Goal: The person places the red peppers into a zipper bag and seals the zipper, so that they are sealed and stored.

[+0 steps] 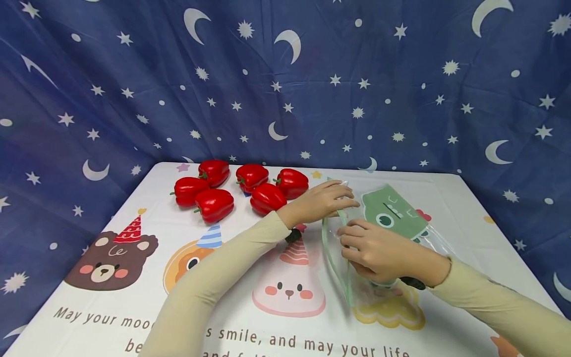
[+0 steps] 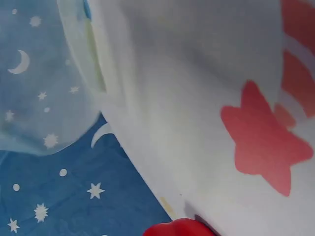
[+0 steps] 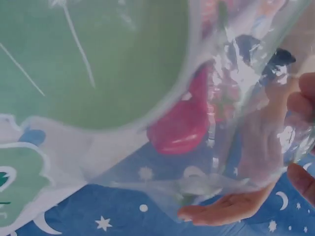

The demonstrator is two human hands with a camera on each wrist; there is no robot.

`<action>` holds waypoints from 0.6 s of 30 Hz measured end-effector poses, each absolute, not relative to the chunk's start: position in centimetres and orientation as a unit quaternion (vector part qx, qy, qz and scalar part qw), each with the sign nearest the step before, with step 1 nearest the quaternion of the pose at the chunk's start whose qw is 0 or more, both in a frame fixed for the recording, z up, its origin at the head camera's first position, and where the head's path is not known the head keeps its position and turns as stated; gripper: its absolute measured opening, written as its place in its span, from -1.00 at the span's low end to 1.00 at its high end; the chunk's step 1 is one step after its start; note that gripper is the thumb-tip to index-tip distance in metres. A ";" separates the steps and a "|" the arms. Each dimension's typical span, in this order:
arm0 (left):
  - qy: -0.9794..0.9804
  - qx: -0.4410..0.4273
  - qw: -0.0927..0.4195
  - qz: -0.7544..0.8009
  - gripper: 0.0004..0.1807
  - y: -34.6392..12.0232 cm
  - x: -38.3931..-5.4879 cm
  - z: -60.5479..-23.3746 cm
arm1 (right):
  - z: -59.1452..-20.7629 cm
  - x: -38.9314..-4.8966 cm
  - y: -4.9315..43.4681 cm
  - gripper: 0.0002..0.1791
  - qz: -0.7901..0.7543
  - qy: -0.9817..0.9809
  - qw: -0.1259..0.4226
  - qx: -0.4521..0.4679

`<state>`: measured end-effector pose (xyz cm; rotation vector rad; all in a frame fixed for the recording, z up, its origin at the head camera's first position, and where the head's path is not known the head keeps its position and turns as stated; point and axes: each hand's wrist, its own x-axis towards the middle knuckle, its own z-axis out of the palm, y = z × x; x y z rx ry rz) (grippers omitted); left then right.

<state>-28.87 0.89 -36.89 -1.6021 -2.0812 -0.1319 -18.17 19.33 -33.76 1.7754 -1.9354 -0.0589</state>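
A clear plastic zip bag (image 1: 397, 213), printed with a green dinosaur face and edged in pale green, lies on the right half of the table. My left hand (image 1: 322, 201) holds its far edge near the mouth. On the near side of that mouth, my right hand (image 1: 379, 250) grips the film with curled fingers. The green-edged opening bows out toward the left. Through the film in the right wrist view, the left hand (image 3: 221, 209) shows at the bag's corner. Film hides part of the fingertips.
Several red bell peppers (image 1: 267, 199) with green stems lie in a loose group at the back left, beyond my left forearm. The white tablecloth (image 1: 241, 302) carries cartoon animals and lettering. A blue curtain (image 1: 312, 124) with moons and stars hangs behind the table.
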 end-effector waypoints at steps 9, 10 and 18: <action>-0.858 -0.429 0.275 -0.065 -0.40 -0.4 -25.9 -37.2 | -33.9 -19.5 19.6 -0.64 -0.006 -0.750 0.272 0.603; -0.857 -0.429 0.277 -0.067 -0.44 -0.7 -25.4 -37.2 | -33.9 -19.6 19.8 -0.64 -0.002 -0.755 0.272 0.596; -0.785 -0.566 0.251 0.021 -0.71 -2.5 -22.9 -38.2 | -33.5 -20.2 20.5 -0.85 0.038 -0.788 0.275 0.549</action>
